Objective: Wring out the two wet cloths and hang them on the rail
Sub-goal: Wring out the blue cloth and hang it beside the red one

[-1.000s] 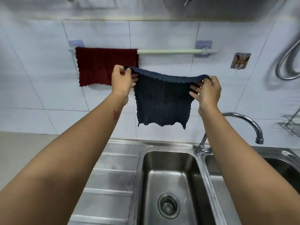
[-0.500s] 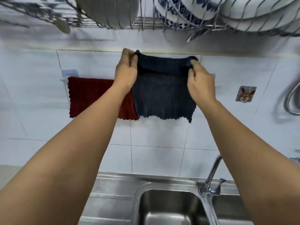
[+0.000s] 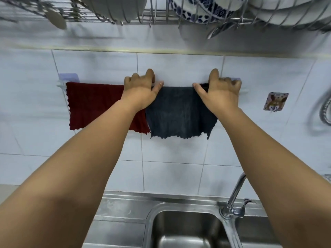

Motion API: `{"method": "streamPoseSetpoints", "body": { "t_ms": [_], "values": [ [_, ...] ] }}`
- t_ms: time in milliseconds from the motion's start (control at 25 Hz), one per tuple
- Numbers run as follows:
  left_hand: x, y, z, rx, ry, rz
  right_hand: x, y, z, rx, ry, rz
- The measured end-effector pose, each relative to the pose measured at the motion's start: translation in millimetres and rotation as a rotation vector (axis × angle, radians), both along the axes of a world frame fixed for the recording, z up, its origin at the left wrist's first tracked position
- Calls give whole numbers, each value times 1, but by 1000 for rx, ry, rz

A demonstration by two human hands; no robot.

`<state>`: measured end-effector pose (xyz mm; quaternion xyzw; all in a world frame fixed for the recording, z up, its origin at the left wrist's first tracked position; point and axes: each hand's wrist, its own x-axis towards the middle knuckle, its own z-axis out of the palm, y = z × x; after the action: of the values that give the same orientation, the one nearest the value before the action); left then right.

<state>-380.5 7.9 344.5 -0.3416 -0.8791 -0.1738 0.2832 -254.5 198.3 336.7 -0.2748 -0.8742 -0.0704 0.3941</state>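
Note:
A dark red cloth (image 3: 93, 104) hangs over the left half of the wall rail (image 3: 244, 90). A dark blue cloth (image 3: 179, 113) is draped over the rail's right half, its lower edge hanging free. My left hand (image 3: 141, 88) holds the blue cloth's top left corner at the rail, fingers curled behind it. My right hand (image 3: 222, 90) holds the top right corner the same way. The rail is mostly hidden by cloths and hands; only its ends show.
A wire dish rack (image 3: 161, 15) with bowls and plates hangs overhead. Below are a steel sink (image 3: 188, 228) and a faucet (image 3: 234, 197). A sticker hook (image 3: 275, 101) and a shower hose (image 3: 325, 108) are on the tiled wall at right.
Both hands lifted the blue cloth from in front of the wall up and over the rail, then lowered it so it now drapes there beside the red cloth.

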Motion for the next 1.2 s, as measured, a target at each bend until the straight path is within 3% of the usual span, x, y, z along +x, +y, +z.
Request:
{"method": "streamPoseSetpoints", "body": {
  "t_ms": [200,320,440,560,760,920,1200],
  "values": [
    [1,-7,-20,67,239,-104,4,-2,-15,189,145,-34],
    [0,-8,-21,14,203,-90,5,3,-14,194,124,53],
    [-3,-4,-15,-67,151,-24,2,4,-7,175,85,-12],
    [1,-3,-16,-9,212,-18,5,2,-5,183,142,-26],
    [2,-7,-22,-2,213,-52,7,9,-7,160,-4,70],
    [-1,-8,-22,17,242,-42,9,6,-9,200,122,59],
    [-3,-11,-27,29,271,-49,10,12,-14,178,103,78]
  ]
}}
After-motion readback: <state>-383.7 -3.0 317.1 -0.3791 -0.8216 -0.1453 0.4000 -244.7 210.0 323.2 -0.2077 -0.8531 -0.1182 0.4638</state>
